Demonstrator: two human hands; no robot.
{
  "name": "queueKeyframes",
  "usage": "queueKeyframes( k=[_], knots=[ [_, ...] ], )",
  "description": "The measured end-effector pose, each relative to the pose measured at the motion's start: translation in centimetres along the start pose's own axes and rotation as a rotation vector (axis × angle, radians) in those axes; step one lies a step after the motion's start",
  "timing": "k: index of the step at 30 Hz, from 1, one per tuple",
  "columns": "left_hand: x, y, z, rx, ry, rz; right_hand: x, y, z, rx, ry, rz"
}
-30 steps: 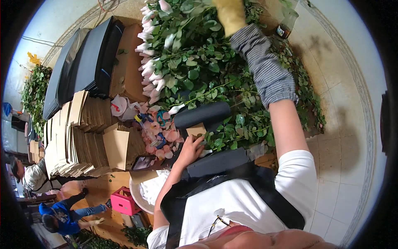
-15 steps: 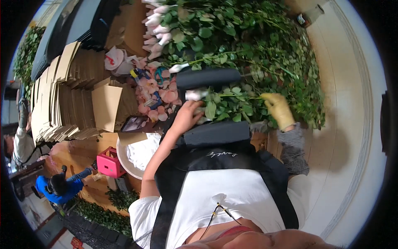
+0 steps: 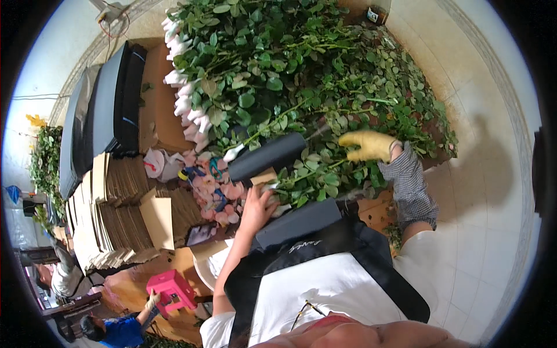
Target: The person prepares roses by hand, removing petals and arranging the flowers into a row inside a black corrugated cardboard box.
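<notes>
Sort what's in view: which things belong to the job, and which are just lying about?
Apparently in use:
- bare left hand
- yellow-gloved right hand
- leafy rose stems
- dark curled sheet
- small cardboard piece

Apparently lying about:
- loose pink petals
- jar

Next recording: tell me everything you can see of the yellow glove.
The yellow glove covers the right hand. It is plain yellow and looks matte; its exact material is unclear. Its fingers point toward the picture's left, over the leafy green stems; whether it grips any cannot be told. Beyond its cuff, a bit of skin shows before the checked grey sleeve.
</notes>
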State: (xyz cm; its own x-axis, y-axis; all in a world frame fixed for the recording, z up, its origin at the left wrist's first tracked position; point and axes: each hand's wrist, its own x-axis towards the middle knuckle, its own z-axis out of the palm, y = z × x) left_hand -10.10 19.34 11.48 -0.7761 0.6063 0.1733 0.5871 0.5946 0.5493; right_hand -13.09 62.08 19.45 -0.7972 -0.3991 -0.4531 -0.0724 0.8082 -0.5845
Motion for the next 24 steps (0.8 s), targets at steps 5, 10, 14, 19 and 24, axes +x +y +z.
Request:
queueKeyframes(
  k=[5, 10, 14, 19, 24],
  knots=[
    [-0.4, 0.2, -0.3, -0.085, -0.068, -0.190, 12.0, -8.7, -7.2, 0.156, 0.484, -0.275],
    [-0.4, -0.1, 0.3, -0.129, -0.069, -0.168, 30.9, -10.4, -12.6, -0.029, 0.862, 0.027],
    [0.1, 0.9, 0.3, -0.140, -0.079, -0.292, 37.0, -9.5, -15.9, -0.112, 0.903, 0.109],
    [0.1, 0.4, -0.4, -0.133, -0.073, -0.241, 33.3, -7.1, -13.0, -0.350, 0.758, -0.121],
    [0.1, 0.1, 0.1, -0.094, -0.060, -0.179, 27.5, -4.0, -6.5, -0.721, 1.058, -0.097]
  ],
)
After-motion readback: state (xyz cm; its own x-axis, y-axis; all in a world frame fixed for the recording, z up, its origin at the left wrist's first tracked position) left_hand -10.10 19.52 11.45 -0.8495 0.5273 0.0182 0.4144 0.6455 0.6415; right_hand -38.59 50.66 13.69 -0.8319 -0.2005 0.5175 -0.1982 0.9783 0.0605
